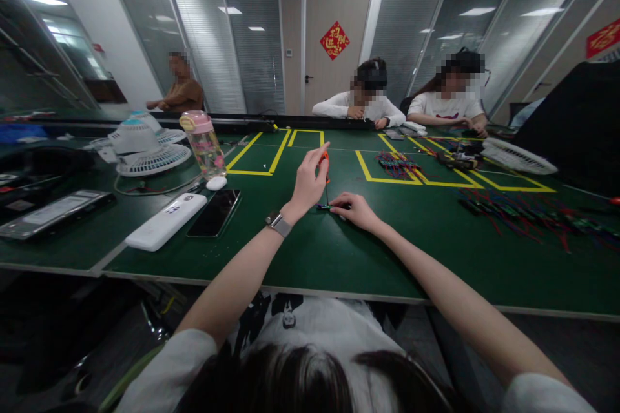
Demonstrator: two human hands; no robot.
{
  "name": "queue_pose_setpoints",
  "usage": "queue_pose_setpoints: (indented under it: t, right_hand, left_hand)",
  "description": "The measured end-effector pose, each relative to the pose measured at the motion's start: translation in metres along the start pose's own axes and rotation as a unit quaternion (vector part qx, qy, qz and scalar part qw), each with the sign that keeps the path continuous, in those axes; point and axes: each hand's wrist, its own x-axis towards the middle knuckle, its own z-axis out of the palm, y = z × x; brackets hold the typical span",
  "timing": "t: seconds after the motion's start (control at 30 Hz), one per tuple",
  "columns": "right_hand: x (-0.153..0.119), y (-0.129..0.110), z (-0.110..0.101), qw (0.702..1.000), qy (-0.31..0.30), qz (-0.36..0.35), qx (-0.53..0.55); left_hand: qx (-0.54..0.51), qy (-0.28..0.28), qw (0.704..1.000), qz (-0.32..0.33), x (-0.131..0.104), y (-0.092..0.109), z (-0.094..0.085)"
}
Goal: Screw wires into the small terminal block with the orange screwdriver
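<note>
My left hand (310, 179), with a watch on its wrist, is closed round the orange handle of a screwdriver (327, 166). The screwdriver stands nearly upright, and its thin shaft runs down to a small green circuit board (323, 206) on the green table (300, 258). From the right, my right hand (349, 208) pinches the edge of that board between thumb and fingers, low over the tabletop. Fine detail where the tip meets the board is too small to make out.
On the left are a black phone (214, 213), a white power bank (167, 222), a pink-lidded bottle (203, 142) and white fans (152, 151). Wired boards (537, 216) lie at the right, with more (397, 165) inside yellow tape outlines. Several people sit across the table.
</note>
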Motion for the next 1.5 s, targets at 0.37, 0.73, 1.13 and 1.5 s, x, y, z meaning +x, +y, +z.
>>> queue_pose_setpoints:
  t: [0.37, 0.73, 1.13, 1.5]
  right_hand:
    - [-0.001, -0.002, -0.001, 1.000, 0.003, 0.006, 0.006]
    - [0.000, -0.002, -0.001, 1.000, -0.003, 0.007, 0.000]
    - [0.001, -0.002, 0.000, 1.000, 0.002, 0.007, 0.008]
    - [0.000, -0.003, -0.001, 1.000, -0.001, 0.010, 0.002]
  left_hand:
    - [0.008, 0.041, 0.999, -0.023, 0.000, -0.003, -0.002]
    - [-0.114, 0.003, 0.992, -0.055, 0.002, -0.002, 0.002]
    - [0.029, -0.008, 0.998, 0.052, -0.006, 0.005, -0.001]
    - [-0.017, 0.067, 0.997, -0.044, -0.004, -0.001, 0.002]
